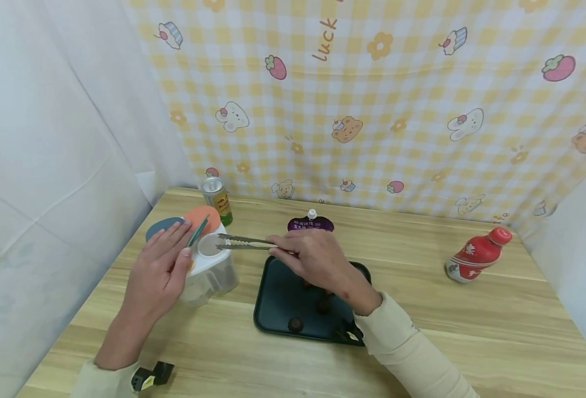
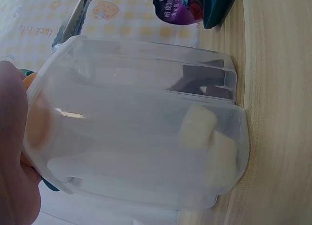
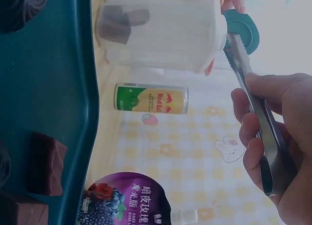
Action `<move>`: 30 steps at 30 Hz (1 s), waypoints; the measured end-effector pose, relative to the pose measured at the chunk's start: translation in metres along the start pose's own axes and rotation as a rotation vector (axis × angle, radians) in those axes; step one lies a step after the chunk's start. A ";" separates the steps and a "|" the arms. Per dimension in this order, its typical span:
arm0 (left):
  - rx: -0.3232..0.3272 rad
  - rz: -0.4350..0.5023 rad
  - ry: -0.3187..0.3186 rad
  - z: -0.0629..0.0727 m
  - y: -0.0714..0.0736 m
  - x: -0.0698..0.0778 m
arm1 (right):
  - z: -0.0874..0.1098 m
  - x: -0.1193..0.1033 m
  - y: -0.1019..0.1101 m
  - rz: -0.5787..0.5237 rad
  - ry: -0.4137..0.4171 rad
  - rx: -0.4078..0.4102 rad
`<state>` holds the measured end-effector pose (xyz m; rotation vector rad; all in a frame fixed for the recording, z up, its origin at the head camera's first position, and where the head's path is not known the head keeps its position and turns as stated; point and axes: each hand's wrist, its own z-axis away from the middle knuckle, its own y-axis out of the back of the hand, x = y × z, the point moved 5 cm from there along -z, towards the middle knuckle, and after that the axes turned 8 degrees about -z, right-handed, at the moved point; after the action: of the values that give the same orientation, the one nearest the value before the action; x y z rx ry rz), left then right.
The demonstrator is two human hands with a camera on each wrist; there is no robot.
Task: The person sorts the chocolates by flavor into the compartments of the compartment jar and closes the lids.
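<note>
My right hand [image 1: 315,257] grips metal tongs [image 1: 253,245], their tips just over the uncovered round opening in the white top of a clear plastic container [image 1: 223,276]. No piece shows between the tips. My left hand [image 1: 161,265] lies with fingers extended across the container's top, over its blue and orange lids. A teal flip lid [image 3: 246,30] stands raised beside its thumb. Inside the container, white pieces [image 2: 197,127] sit at the bottom of one compartment and dark pieces [image 3: 117,25] in another. Below my right arm, a dark green tray [image 1: 278,293] carries several dark brown pieces [image 1: 295,324].
A Red Bull can [image 1: 216,200] stands behind the container. Behind the tray is a purple pouch [image 1: 310,223] with a white cap. A red bottle [image 1: 477,255] stands at the right of the wooden table. A patterned curtain [image 1: 372,110] hangs at the back.
</note>
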<state>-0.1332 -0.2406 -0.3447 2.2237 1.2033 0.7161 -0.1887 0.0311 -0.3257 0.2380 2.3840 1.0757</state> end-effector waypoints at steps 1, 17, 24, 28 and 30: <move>0.000 -0.001 -0.001 0.000 0.000 0.000 | 0.000 0.000 0.000 0.000 -0.001 -0.002; 0.001 0.000 -0.001 0.000 -0.001 -0.003 | 0.007 0.004 0.006 -0.022 0.017 0.027; -0.007 -0.006 -0.002 0.001 0.000 -0.002 | 0.027 0.014 0.016 0.003 -0.017 0.017; -0.007 -0.005 -0.003 0.002 0.000 -0.002 | 0.045 0.019 0.022 0.025 -0.041 -0.024; -0.006 -0.005 -0.003 0.002 0.000 -0.001 | 0.054 0.023 0.025 0.039 -0.053 -0.048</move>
<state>-0.1325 -0.2423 -0.3458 2.2158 1.2031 0.7128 -0.1820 0.0915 -0.3461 0.2931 2.3129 1.1290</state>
